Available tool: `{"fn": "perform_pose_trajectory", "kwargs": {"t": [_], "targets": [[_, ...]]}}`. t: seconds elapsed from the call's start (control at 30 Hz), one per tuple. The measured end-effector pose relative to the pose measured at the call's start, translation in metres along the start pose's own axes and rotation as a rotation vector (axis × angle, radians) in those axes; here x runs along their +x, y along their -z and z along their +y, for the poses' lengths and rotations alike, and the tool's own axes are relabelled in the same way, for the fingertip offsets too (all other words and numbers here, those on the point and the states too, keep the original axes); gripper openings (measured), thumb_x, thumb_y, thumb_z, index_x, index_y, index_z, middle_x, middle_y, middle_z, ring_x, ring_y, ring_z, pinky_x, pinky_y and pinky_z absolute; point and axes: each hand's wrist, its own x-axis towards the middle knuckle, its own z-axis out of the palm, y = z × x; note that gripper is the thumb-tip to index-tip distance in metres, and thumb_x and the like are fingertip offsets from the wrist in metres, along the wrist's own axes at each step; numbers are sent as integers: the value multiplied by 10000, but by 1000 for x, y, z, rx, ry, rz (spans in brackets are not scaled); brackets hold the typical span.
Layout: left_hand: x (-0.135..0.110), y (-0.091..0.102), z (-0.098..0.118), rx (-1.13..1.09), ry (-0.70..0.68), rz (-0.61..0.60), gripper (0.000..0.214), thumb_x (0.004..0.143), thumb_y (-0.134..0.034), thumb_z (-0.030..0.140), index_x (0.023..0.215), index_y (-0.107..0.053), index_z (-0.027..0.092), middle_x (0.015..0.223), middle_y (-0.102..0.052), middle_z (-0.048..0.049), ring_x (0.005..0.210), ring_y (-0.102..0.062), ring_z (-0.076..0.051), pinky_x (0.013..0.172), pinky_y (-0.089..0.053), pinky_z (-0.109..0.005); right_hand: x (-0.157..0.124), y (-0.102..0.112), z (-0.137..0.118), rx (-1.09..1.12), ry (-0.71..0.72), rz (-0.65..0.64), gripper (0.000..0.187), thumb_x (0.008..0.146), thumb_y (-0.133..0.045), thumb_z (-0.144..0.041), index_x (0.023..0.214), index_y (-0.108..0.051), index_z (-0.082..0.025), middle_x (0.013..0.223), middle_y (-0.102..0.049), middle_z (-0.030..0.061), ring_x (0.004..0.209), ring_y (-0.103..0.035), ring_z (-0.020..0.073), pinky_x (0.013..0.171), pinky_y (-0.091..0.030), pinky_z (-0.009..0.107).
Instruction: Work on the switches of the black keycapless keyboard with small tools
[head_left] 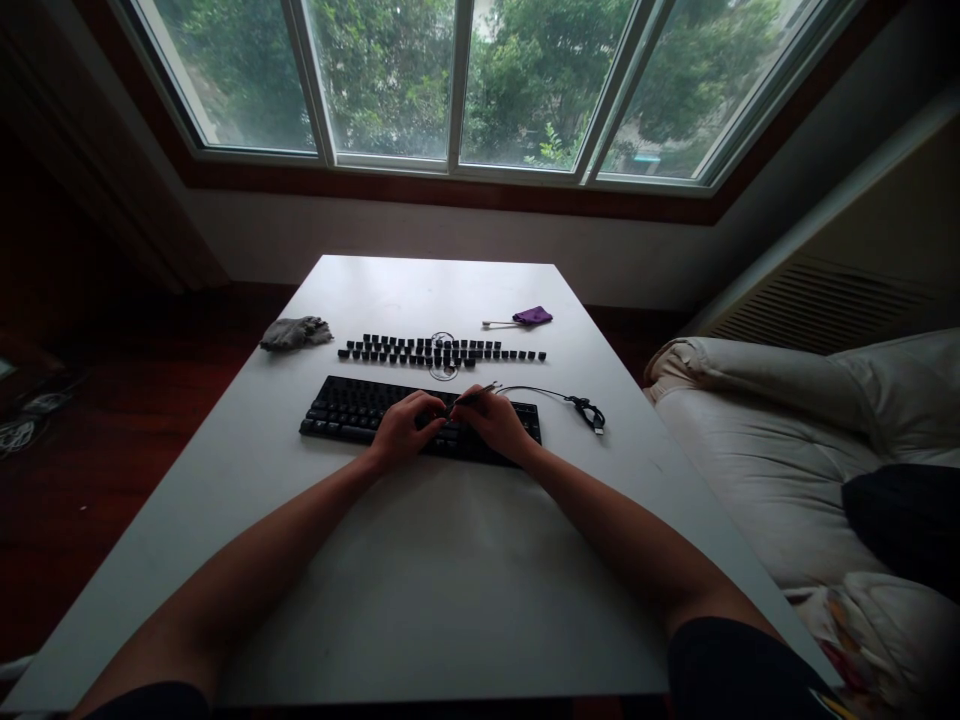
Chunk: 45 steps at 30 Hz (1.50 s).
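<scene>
A black keyboard [349,408] lies on the white table [420,590]. Both my hands rest on its middle. My left hand [405,428] is curled over the keys, its fingers pinched together near the tip of a thin dark tool. My right hand [495,420] is closed on that tool [475,396], which slants up to the right. Behind the keyboard, several loose black keycaps [439,350] lie in rows. The keyboard's cable [581,405] runs off its right end in a coil.
A crumpled grey cloth [295,332] lies at the table's back left. A purple cloth [533,316] and a thin stick lie at the back right. A white sofa [787,450] stands close to the table's right edge. Windows fill the far wall.
</scene>
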Motion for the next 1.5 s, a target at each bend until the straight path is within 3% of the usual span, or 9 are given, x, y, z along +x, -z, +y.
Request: {"fn": "perform_pose_trajectory", "kwargs": {"t": [0.2,0.43,0.73,0.97,1.17,1.27,1.37,1.5], "targets": [[1,-1,-1,-105,0,-3,214,847,-639,181,1056,-674,212,1018,-688,-45,888,-652,-174,828,-525,-305,2,-2,7,103,-70,27,265,870,-653,-456,862,-634,-191,793,-727,48,745,-691,210,741,-553,347],[-1,-3,0,-203,40,27,384,830,-640,155,1207,-613,224,1028,-715,-32,898,-657,-161,868,-523,-302,3,-5,10,218,-156,38,336,826,-690,-506,898,-612,-187,812,-731,58,736,-694,204,728,-566,349],[-2,-3,0,-160,-2,-1,224,871,-650,217,1094,-666,212,1001,-691,-45,871,-646,-169,808,-523,-299,4,-5,3,295,-211,24,325,825,-693,-474,890,-589,-173,760,-707,44,667,-672,180,663,-551,320],[-1,-3,-2,-183,-25,109,166,895,-638,252,1056,-656,214,1105,-654,-62,931,-639,-170,820,-529,-302,3,0,4,278,-133,171,277,858,-650,-466,857,-602,-194,826,-711,44,728,-667,174,717,-547,317],[-3,-7,-4,-142,87,125,205,890,-649,305,1079,-653,224,980,-692,-23,863,-643,-169,824,-517,-298,2,-2,3,381,-116,132,327,930,-534,-497,1045,-644,-211,941,-733,68,847,-699,215,765,-564,363],[-4,-8,-3,-141,106,130,208,889,-642,298,1085,-654,228,987,-697,-16,863,-648,-166,822,-514,-291,3,-2,-1,306,-78,183,353,944,-499,-469,1153,-651,-228,1071,-721,73,1005,-675,230,836,-548,369],[-3,-7,-2,-138,106,129,210,887,-632,272,1091,-650,226,991,-695,-18,862,-647,-161,825,-512,-287,3,1,-4,190,-27,254,283,942,-485,-415,1044,-670,-226,1136,-701,63,1062,-637,222,911,-506,366],[-3,-7,-2,-141,95,118,223,880,-631,247,1101,-646,223,966,-688,-17,819,-637,-148,791,-509,-273,2,1,-2,201,-24,234,148,919,-470,-331,900,-567,-221,848,-689,23,813,-626,183,820,-497,337]]}}
